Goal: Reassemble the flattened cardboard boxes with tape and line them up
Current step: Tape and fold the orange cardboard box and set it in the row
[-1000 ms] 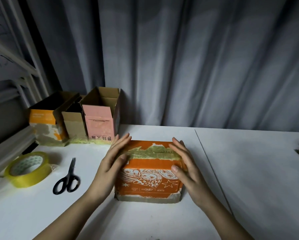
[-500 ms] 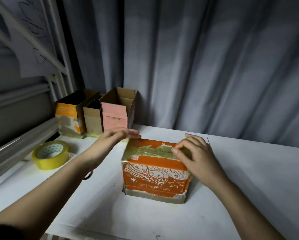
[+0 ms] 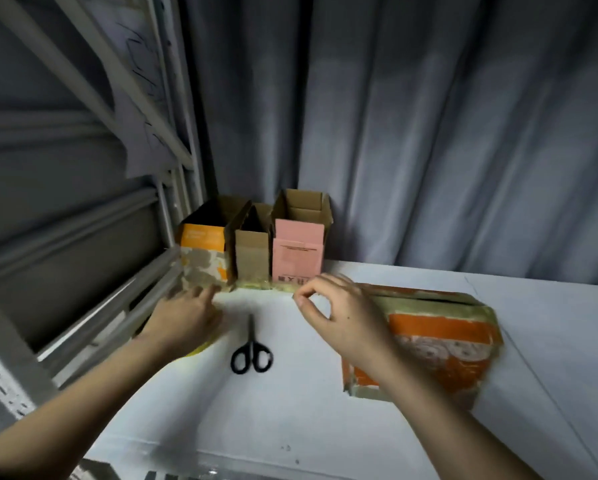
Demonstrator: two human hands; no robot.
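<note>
Resting left hand (image 3: 183,317) on tape roll (image 3: 200,349), fingers relaxed | right hand (image 3: 346,317) pinching, contents unclear | scissors (image 3: 252,355) between

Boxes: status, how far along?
Done: three open boxes stand in a row at the table's back left. In hand: the orange box stands apart on the right, seam taped; left hand is over the yellow tape roll, right hand holds nothing visible. Left: finish it and line it up.

Taped orange box (image 3: 439,337), three upright boxes (image 3: 256,251) behind.
</note>
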